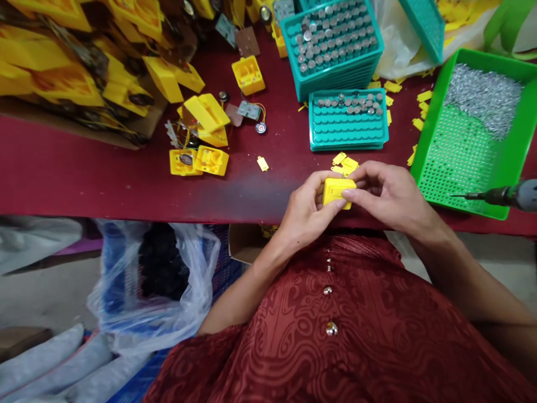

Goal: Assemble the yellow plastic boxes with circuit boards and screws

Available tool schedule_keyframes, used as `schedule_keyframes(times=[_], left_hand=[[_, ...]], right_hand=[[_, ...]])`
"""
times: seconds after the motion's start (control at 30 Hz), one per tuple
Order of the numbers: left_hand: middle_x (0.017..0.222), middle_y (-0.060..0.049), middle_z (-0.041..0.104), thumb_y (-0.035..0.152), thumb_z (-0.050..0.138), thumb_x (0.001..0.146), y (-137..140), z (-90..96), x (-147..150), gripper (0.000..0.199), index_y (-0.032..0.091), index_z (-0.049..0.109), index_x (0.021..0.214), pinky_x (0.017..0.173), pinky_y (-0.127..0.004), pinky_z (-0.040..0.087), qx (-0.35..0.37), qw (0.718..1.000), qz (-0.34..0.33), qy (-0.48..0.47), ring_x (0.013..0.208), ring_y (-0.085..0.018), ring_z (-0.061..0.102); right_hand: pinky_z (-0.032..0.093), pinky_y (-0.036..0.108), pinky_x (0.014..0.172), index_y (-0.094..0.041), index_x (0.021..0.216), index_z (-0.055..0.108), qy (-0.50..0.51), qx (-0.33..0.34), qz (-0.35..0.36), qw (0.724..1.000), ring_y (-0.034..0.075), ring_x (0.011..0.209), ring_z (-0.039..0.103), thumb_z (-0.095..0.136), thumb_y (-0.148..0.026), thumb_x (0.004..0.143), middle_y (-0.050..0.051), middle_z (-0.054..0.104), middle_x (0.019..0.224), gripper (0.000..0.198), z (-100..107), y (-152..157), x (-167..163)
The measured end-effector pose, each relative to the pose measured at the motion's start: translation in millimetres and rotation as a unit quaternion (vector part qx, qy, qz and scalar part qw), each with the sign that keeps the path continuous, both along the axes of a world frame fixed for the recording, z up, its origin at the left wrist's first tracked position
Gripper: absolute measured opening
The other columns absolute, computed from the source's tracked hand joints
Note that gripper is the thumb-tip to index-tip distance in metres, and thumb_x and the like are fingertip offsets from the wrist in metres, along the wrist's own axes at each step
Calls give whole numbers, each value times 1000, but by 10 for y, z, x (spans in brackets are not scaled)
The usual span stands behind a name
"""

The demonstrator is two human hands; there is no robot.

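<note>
A small yellow plastic case (334,188) is held at the table's front edge, in front of my body. My left hand (308,208) grips it from the left, thumb along its lower side. From the right, my right hand (384,193) closes on it, the thumb pressed on its face and the fingers behind its upper edge. A recessed cover shape shows on the case's face. Just beyond the fingers lie several small yellow covers (344,163). A teal tray (348,134) with several button cells (356,103) in its upper rows sits farther back.
At right, a green basket (457,173) holds many small screws (482,98), and a screwdriver bit (470,196) points over it. Stacked teal trays (335,78) stand behind. Yellow cases with wired parts (199,159) lie left; a loose cover (262,163) lies mid-table. A plastic-lined crate (201,263) stands below.
</note>
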State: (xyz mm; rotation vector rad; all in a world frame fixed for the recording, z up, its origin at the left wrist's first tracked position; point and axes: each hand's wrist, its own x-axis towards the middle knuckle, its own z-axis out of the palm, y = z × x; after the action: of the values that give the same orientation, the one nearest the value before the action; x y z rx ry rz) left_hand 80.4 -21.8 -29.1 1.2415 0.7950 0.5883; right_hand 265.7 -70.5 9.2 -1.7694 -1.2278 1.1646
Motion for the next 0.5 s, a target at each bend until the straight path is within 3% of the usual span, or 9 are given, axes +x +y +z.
schedule_keyframes(times=[0.13, 0.27, 0.33, 0.4, 0.43, 0.5], left_hand=[[115, -7, 81, 36, 83, 87, -50, 62, 48, 41, 21, 67, 122, 85, -30, 58, 24, 999, -2, 25, 98, -19, 74], [118, -8, 82, 41, 93, 78, -43, 131, 155, 52, 21, 67, 118, 90, -31, 62, -49, 999, -1, -17, 104, -20, 77], [117, -8, 82, 38, 95, 76, 1, 140, 203, 53, 21, 67, 117, 92, -30, 64, -80, 997, 13, -19, 103, -19, 79], [114, -7, 82, 37, 96, 75, 59, 123, 245, 52, 21, 69, 116, 89, -30, 66, -84, 996, 30, -15, 97, -18, 79], [113, -7, 82, 38, 95, 74, 85, 109, 267, 52, 21, 69, 116, 87, -30, 67, -82, 996, 32, -15, 95, -18, 79], [113, -8, 82, 39, 95, 75, 114, 90, 316, 52, 20, 69, 116, 83, -31, 68, -72, 997, 23, -16, 93, -19, 79]], right_hand=[[53, 29, 64, -18, 92, 72, -17, 11, -25, 999, 16, 71, 67, 77, -38, 77, 5, 75, 85, 25, -9, -63, -14], [57, 30, 72, -16, 109, 74, -38, 50, -84, 994, 16, 79, 71, 78, -40, 81, 7, 79, 101, 37, 76, -276, -37], [55, 29, 70, -18, 105, 73, -79, 85, -118, 986, 14, 74, 67, 81, -42, 84, 5, 78, 96, 33, 187, -501, -18], [48, 28, 63, -19, 81, 66, -144, 143, -173, 964, 11, 65, 58, 81, -37, 90, 0, 68, 76, 25, 296, -760, 31], [44, 29, 62, -19, 73, 59, -177, 184, -216, 942, 11, 63, 55, 79, -34, 92, -1, 61, 69, 32, 333, -875, 73], [44, 30, 63, -20, 78, 56, -220, 296, -312, 876, 12, 68, 57, 83, -39, 90, -1, 56, 73, 35, 356, -1027, 200]])
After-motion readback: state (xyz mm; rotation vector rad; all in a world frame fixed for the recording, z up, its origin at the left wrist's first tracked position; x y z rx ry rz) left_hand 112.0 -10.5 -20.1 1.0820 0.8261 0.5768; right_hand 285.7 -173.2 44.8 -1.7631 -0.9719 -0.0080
